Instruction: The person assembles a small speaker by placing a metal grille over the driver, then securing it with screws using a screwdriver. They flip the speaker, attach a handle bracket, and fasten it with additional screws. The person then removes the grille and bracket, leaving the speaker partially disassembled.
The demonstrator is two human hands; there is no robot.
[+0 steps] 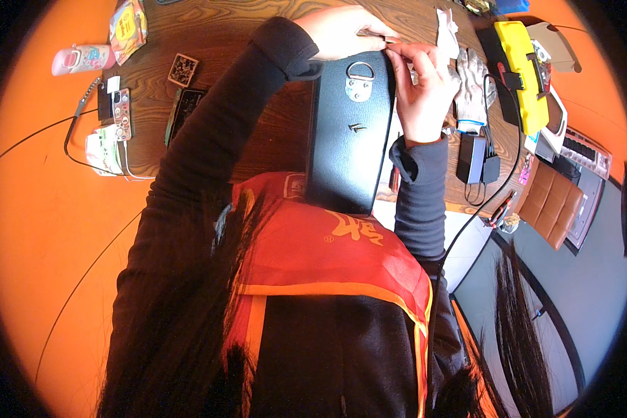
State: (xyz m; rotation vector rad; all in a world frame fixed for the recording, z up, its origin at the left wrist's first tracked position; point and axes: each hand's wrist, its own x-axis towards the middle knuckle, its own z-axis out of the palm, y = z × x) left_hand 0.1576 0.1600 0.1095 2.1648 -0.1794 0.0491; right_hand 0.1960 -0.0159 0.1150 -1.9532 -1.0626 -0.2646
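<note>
Wooden table [223, 28] spans the upper frame; at upper centre, the black case [348, 143] meets the red apron [313, 258], probably for steadiness. At its far corner, left hand [338, 31] and right hand [423, 87] pinch, apparently on one small piece [391, 40] too tiny to identify.

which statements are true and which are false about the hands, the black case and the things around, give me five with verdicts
1. The left hand and right hand are at the far end of the black case. True.
2. Both hands wear gloves. False: both are bare.
3. A pink bottle is left of the case. True.
4. The ring is at the case's near end. False: the metal ring is toward the far end.
5. The apron is blue. False: the apron is red with orange edging.
</note>
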